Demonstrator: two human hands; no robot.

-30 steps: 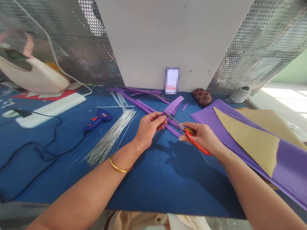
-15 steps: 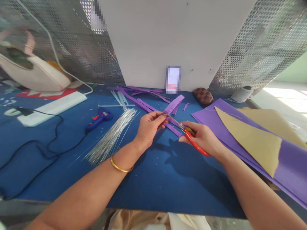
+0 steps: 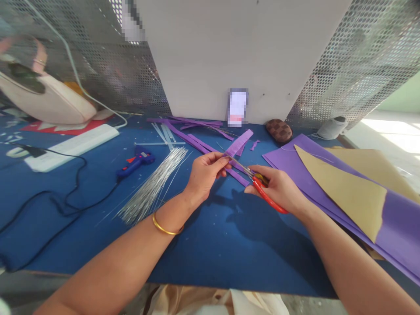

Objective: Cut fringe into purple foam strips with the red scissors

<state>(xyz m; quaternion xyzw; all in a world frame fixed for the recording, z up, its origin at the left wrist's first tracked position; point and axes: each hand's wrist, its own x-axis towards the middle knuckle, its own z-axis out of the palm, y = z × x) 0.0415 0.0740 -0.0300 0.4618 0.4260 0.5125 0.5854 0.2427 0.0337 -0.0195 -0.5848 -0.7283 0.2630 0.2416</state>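
Observation:
My left hand point(image 3: 206, 173) pinches a folded purple paper strip point(image 3: 240, 143) between thumb and fingers. In my right hand point(image 3: 278, 188) are pliers point(image 3: 267, 197) with red handles, their metal jaws pointing left toward my left fingertips. A thin wire appears to run from the pinch to the jaws; its exact hold is too small to tell. More purple strips point(image 3: 190, 139) lie behind and beneath my left hand. Left of that hand, a bundle of silver wires point(image 3: 152, 188) rests on the blue table point(image 3: 210, 258).
A blue glue gun point(image 3: 136, 162) and its black cord lie left, near a white power strip point(image 3: 72, 148) and a white bag point(image 3: 55, 98). A phone point(image 3: 237, 107) leans at the back beside a checkered pouch point(image 3: 278, 131). Purple sheets point(image 3: 400, 236) cover the right side.

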